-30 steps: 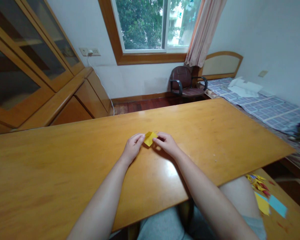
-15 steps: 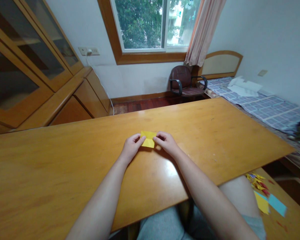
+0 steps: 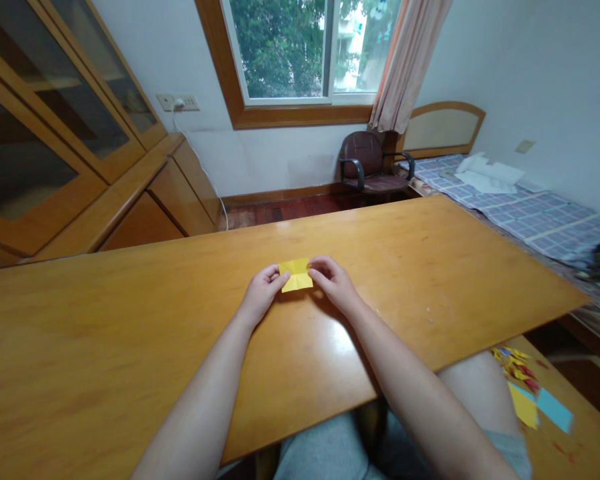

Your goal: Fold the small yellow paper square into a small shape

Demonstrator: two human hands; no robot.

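Note:
A small yellow paper square point(image 3: 296, 274) with creases lies near the middle of the wooden table point(image 3: 130, 320). My left hand point(image 3: 261, 293) pinches its left edge with curled fingers. My right hand point(image 3: 333, 282) pinches its right edge the same way. The paper is spread between both hands, just above or on the tabletop.
A lower wooden surface at the bottom right carries yellow and blue paper squares point(image 3: 537, 405) and several small folded pieces point(image 3: 517, 363). Wooden cabinets point(image 3: 80, 153) stand at the left. An office chair point(image 3: 367, 167) and a bed point(image 3: 520, 207) lie beyond the table.
The yellow paper has been turned from a diamond-like tilt and opened out into a wider flat piece. Both hands shifted slightly away from me, staying on its edges.

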